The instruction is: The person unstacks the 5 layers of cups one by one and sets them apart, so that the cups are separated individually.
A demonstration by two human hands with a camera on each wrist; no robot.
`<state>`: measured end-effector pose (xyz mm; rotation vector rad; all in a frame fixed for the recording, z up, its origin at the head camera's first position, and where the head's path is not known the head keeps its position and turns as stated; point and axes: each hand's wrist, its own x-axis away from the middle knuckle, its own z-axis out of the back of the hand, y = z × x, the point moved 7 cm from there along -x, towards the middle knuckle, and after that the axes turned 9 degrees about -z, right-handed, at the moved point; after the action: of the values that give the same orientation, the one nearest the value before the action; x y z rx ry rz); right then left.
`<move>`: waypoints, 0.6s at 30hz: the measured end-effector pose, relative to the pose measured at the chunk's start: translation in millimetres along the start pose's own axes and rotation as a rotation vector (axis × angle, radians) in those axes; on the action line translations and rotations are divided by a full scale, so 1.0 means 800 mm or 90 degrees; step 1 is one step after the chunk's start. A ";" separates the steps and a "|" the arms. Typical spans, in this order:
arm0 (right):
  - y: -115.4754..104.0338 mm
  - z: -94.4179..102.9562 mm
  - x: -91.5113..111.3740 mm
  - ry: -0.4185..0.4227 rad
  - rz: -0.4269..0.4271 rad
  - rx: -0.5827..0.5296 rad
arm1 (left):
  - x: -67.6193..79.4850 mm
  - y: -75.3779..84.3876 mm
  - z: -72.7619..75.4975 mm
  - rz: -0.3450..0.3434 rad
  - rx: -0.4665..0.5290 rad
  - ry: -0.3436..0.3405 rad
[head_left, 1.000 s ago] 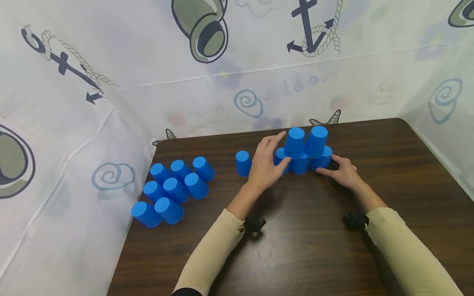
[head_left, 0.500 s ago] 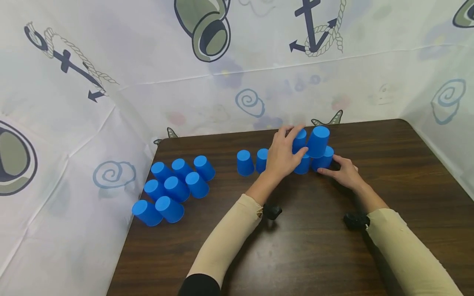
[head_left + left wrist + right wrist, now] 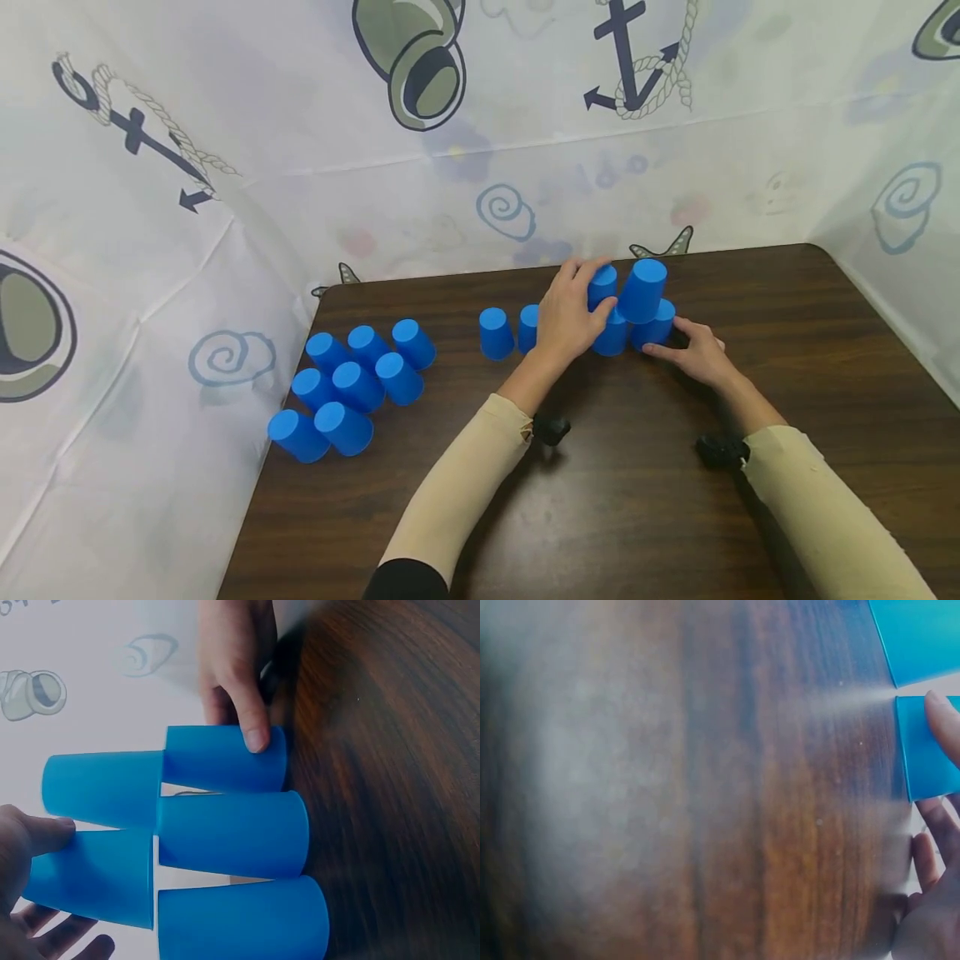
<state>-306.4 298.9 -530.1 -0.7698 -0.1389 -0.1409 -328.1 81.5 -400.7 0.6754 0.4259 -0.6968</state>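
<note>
Left hand [image 3: 568, 315]: thumb and fingers clamped on opposite sides of the upper left cup [image 3: 602, 287], blue, mouth down, partly covered by that hand in the head view; in the left wrist view the hand is cut off by the left edge. Right hand [image 3: 699, 354]: thumb and fingers either side of the lower right cup [image 3: 652, 325], gripping it; cropped at the edge of the right wrist view. Upper right cup [image 3: 642, 290]: beside the held one, on the bottom row. Middle cup [image 3: 611, 335]: in that row, top overlapped. Lower left cup [image 3: 244, 922]: hidden behind the left hand from the head, clipped below in the left wrist view. Farther left, end cup [image 3: 496, 335], whole; inner cup [image 3: 527, 327], partly masked. Eight cups [image 3: 357, 387]: grouped at left. Table [image 3: 637, 500]: dark wood, largely blurred in the right wrist view.
</note>
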 end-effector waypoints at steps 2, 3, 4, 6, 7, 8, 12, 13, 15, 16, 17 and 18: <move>0.000 0.000 0.000 -0.001 0.000 -0.001 | 0.004 0.000 0.006 -0.003 0.007 0.010; 0.001 0.000 0.000 0.001 0.001 0.000 | 0.007 0.000 0.011 -0.006 0.012 0.014; 0.001 0.000 0.000 0.002 0.001 0.002 | 0.011 0.000 0.016 -0.007 0.014 0.020; 0.001 0.000 0.000 0.004 0.004 0.002 | 0.020 -0.002 0.029 -0.007 0.020 0.034; 0.001 0.000 0.000 0.005 0.007 0.002 | 0.026 -0.002 0.037 -0.006 0.026 0.042; 0.001 0.000 0.000 0.005 0.009 0.002 | 0.033 -0.003 0.046 -0.003 0.029 0.051; 0.000 0.001 0.000 0.006 0.020 -0.003 | 0.064 -0.007 0.080 0.010 0.037 0.064; 0.000 0.001 0.000 0.006 0.021 -0.003 | 0.073 -0.008 0.088 0.012 0.037 0.061; 0.000 0.001 0.000 0.004 0.022 -0.004 | 0.090 -0.010 0.106 0.018 0.032 0.049; 0.000 0.001 0.000 0.004 0.022 -0.004 | 0.099 -0.012 0.115 0.022 0.027 0.043; 0.000 0.001 0.000 0.004 0.022 -0.004 | 0.109 -0.014 0.125 0.027 0.020 0.037; 0.000 0.001 0.000 0.005 0.021 -0.003 | 0.118 -0.017 0.135 0.035 0.012 0.031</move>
<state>-306.7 299.4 -530.1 -0.7764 -0.1184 -0.1122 -257.3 -43.1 -382.9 0.7203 0.4452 -0.6341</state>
